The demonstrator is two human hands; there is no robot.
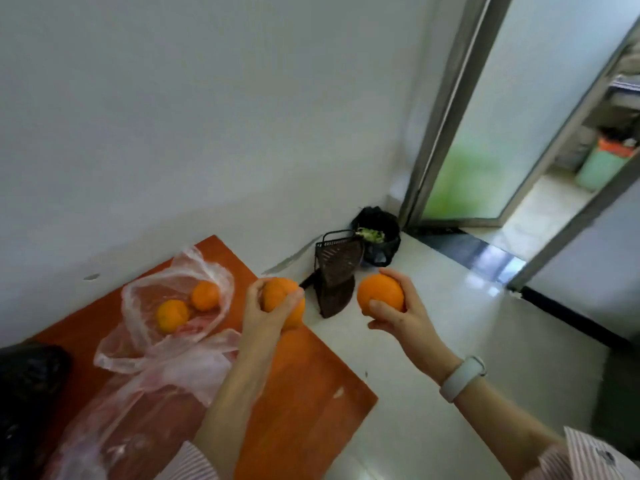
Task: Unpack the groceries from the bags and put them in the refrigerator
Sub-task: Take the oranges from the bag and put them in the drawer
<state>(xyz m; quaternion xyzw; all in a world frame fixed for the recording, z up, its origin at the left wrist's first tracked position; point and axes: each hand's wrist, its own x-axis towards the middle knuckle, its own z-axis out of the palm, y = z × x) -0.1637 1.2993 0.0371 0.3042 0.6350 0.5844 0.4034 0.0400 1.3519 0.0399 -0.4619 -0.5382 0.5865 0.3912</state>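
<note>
oranges lifted | left hand (266,311) curled round two oranges (282,301) | right hand (398,311) wrapped round one orange (380,292) | two more (172,315) left in clear bag (166,355), left of both grips, nearer left | refrigerator unseen

Oranges (171,315): orange. Table (311,393): reddish-orange. Plastic bag (166,362): translucent pinkish-white. Sleeves (588,455): pink-and-white striped. Wristband (462,377): white.

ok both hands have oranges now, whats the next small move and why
Probably carry them off toward the refrigerator, which is not in view. The left hand grips what looks like two oranges, the right hand holds one orange, so neither can pick more. Two loose oranges remain in the clear bag on the orange table for a later trip.
</note>
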